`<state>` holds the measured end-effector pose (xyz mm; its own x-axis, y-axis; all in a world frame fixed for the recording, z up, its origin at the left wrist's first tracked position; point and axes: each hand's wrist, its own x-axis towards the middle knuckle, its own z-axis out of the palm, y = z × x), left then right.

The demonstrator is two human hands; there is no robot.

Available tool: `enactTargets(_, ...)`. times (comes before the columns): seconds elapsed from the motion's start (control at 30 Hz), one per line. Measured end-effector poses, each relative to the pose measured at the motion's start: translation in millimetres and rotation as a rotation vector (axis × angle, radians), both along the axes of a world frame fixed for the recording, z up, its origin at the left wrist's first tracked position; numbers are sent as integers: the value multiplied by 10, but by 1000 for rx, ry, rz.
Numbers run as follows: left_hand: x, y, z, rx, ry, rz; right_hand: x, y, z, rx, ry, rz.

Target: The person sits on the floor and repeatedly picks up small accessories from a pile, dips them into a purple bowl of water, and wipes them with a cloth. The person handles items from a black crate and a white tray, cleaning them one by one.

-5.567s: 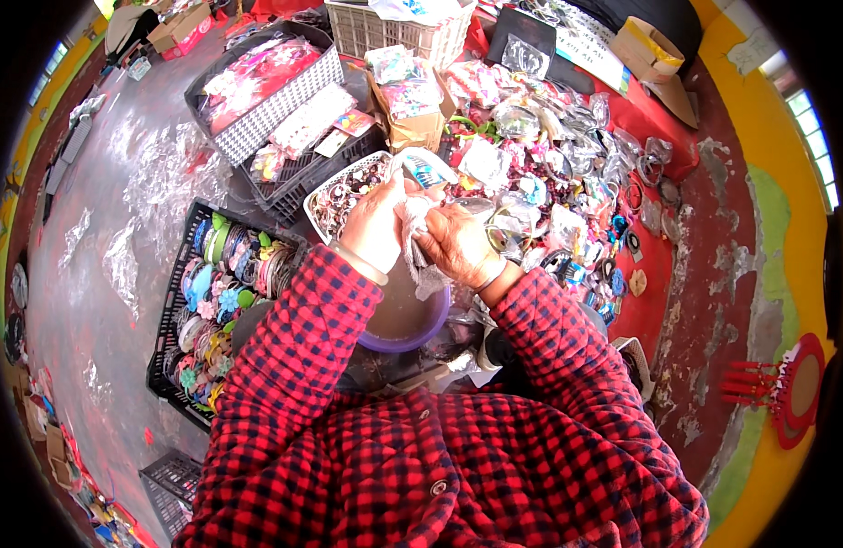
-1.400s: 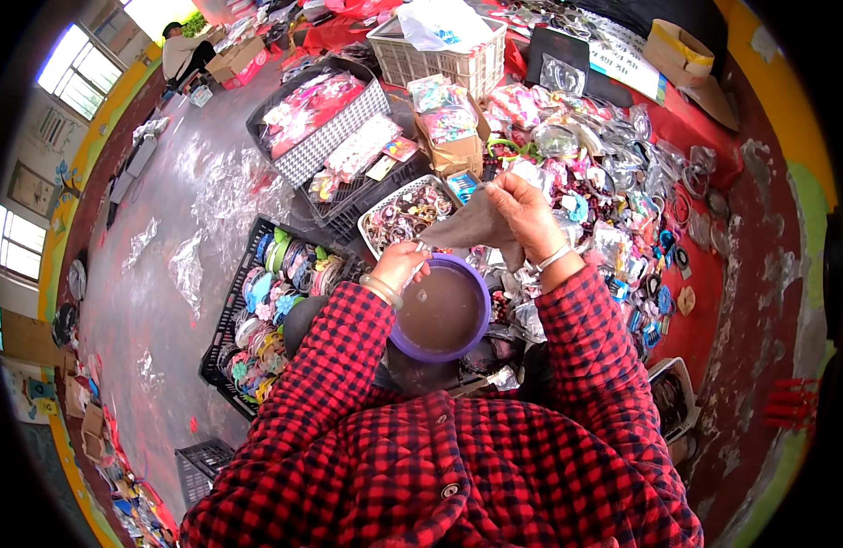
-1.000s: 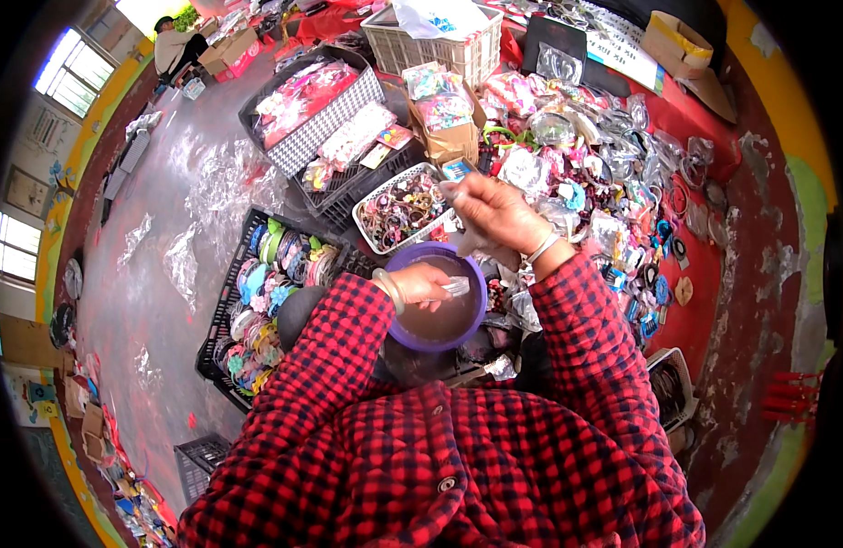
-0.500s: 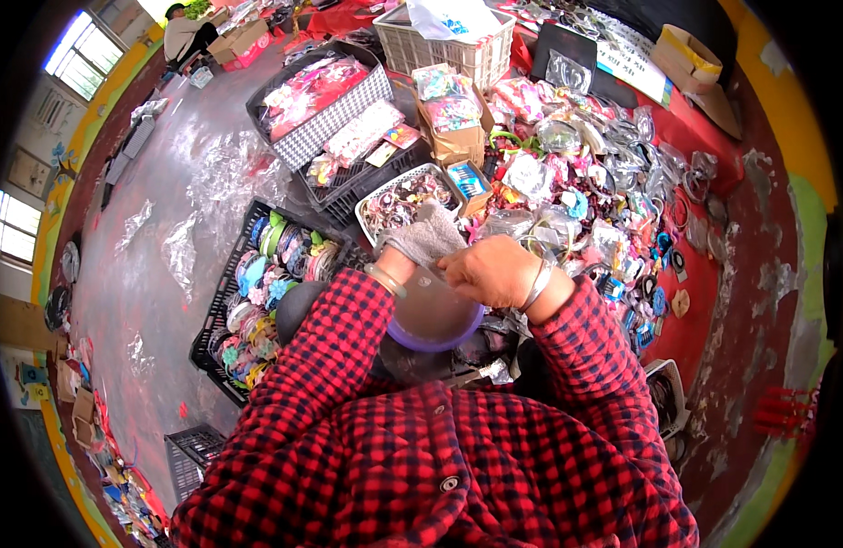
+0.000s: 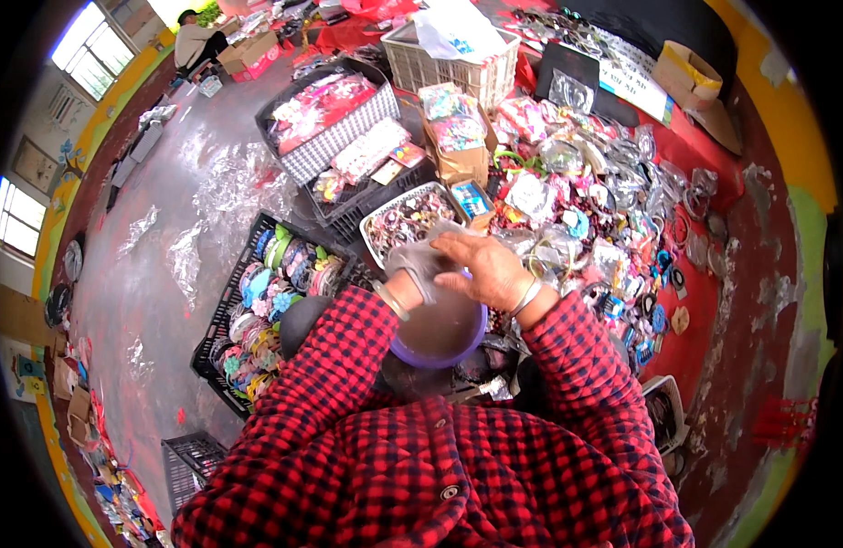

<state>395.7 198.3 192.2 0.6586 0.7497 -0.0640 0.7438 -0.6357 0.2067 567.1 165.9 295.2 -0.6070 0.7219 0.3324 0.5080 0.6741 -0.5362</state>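
Observation:
A clear plastic bag (image 5: 419, 262) is held between both hands, just above a purple bowl (image 5: 439, 340) in my lap. My left hand (image 5: 405, 281) is mostly hidden behind the bag and grips it from underneath. My right hand (image 5: 488, 271) lies across the top of the bag with fingers curled over it; a bangle sits on that wrist. Both forearms are in red and black checked sleeves. What is inside the bag cannot be made out.
A white tray of small trinkets (image 5: 405, 217) sits just beyond my hands. A heap of bagged accessories (image 5: 586, 219) spreads to the right on red cloth. A black crate of coloured rings (image 5: 275, 283) is on the left. Baskets (image 5: 458, 55) and a person (image 5: 195, 41) are farther back.
My right hand has come back from the pile on the right and closed over the bag above the bowl, joining the left hand. The view has shifted slightly.

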Motion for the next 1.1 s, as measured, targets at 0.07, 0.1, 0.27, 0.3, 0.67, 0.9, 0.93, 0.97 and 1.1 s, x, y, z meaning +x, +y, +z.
enactTargets(0.07,-150,-76,-50,119,-365,-172,-146,-38,-183,146,-61,-22)
enactTargets(0.1,-204,-146,26,-96,-511,-134,-186,-61,-208,38,-218,-47)
enactTargets(0.27,-219,-199,194,-508,-843,-127,-256,-46,-174,-87,-273,-59)
enactTargets(0.3,-188,-221,361,-355,-770,-190,-256,-52,-151,-115,-263,-61)
enactTargets(0.67,-86,-144,168,-515,-889,-119,-221,24,-390,-296,-85,-204)
enactTargets(0.9,-241,-228,233,-1141,-1278,52,-106,153,-365,-361,84,-160)
enactTargets(0.93,-222,-230,287,-1169,-1275,70,-89,116,-290,-366,-22,-123)
enactTargets(0.97,-208,-223,312,-1196,-1271,89,-62,132,-359,-415,-45,-111)
enactTargets(1.1,-332,-170,9,-1143,-1045,182,-95,100,-415,-382,-265,13)
